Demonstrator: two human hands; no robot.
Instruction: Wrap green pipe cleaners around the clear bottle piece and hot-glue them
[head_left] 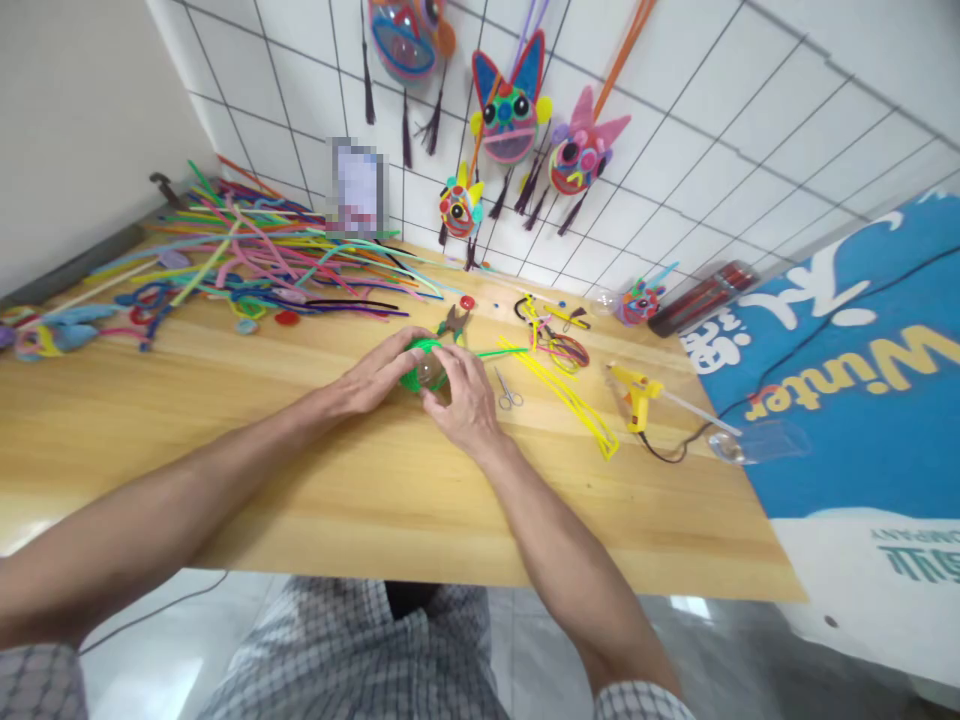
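Between my two hands is a clear plastic ball partly wrapped in green pipe cleaner, held just above or on the wooden table. My left hand curls its fingers round the ball's left side. On the other side, my right hand grips it with thumb and fingers. A loose green pipe cleaner end sticks out to the right past my right hand. Pliers lie just behind the ball. Small scissors rest to the right of my right hand.
Many coloured pipe cleaners are heaped at the back left. Bent yellow pipe cleaners and a yellow glue gun with its cord lie to the right. A dark red flask stands behind. Decorated masks hang on the white grid wall.
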